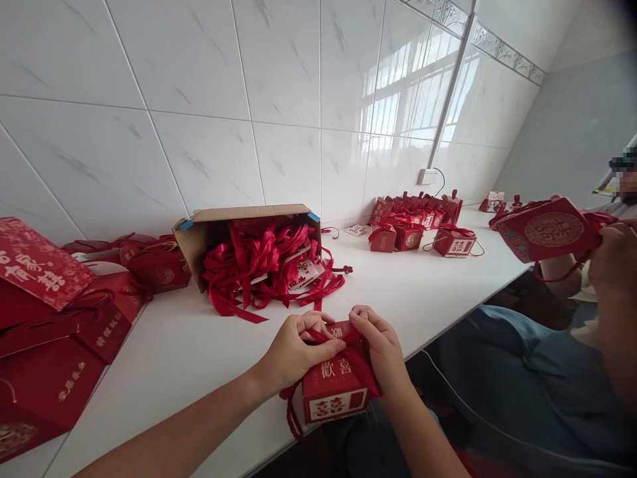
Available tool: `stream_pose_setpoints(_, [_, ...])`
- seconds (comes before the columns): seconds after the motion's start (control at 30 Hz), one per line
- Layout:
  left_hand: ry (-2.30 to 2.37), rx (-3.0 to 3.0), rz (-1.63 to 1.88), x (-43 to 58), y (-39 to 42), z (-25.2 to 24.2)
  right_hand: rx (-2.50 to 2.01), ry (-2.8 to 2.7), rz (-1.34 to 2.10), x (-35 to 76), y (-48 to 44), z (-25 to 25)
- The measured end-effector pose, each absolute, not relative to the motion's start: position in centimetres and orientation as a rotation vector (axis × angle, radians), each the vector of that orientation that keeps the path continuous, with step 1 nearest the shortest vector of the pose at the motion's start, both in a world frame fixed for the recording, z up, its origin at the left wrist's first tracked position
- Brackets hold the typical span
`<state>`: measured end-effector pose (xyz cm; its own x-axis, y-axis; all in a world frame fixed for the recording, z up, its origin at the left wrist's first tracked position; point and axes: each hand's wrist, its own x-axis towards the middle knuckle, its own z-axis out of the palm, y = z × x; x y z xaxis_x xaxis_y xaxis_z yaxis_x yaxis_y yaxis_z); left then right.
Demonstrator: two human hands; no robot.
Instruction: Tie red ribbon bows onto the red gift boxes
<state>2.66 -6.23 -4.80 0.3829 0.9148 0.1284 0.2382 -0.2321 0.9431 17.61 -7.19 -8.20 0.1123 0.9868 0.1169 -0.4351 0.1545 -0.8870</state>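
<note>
A small red gift box (338, 388) with gold characters and a cream label stands at the table's front edge before me. Across its top runs a red ribbon (362, 362), partly covered by my fingers. My left hand (306, 342) pinches the ribbon on the box's left side, thumb lying over the top. On the other side my right hand (381, 342) has its fingers closed on the ribbon, its tail hanging down the box's right face. A dark red cord (293, 413) dangles at the box's left side. Whether the ribbon is knotted is hidden by my fingers.
An open cardboard box (192, 255) spilling red ribbons (269, 265) lies behind my hands. Large red gift boxes (50, 358) crowd the left. Several small boxes (408, 232) stand along the tiled wall. At right a co-worker's hand (617, 259) holds another red box (552, 229).
</note>
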Motion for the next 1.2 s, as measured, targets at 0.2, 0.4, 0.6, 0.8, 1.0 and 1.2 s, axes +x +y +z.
stream_pose_setpoints(0.2, [1.021,1.705,0.946,2.6,-6.0,-5.0,-0.839,-0.927,1.130,18.0,-7.0,-8.8])
stream_pose_setpoints(0.4, [1.023,1.725,0.960,2.2,-5.8,-4.9,-0.859,-0.998,1.068,18.7,-6.6,-9.3])
stream_pose_setpoints(0.6, [0.925,1.744,0.885,1.9,-6.0,-4.9,-0.718,-1.570,1.320,22.8,-7.0,-9.4])
stream_pose_setpoints(0.8, [0.776,1.599,1.151,1.7,-5.1,-6.1,-0.823,-1.909,1.357,23.1,-8.7,-9.7])
stream_pose_setpoints(1.0, [0.951,1.517,1.332,0.1,-2.0,-9.7,-1.150,-1.735,1.120,26.0,-5.4,-9.6])
stream_pose_setpoints(1.2, [1.047,1.520,1.249,-1.1,-0.9,-11.2,-1.742,-1.353,0.170,27.1,-3.9,-12.4])
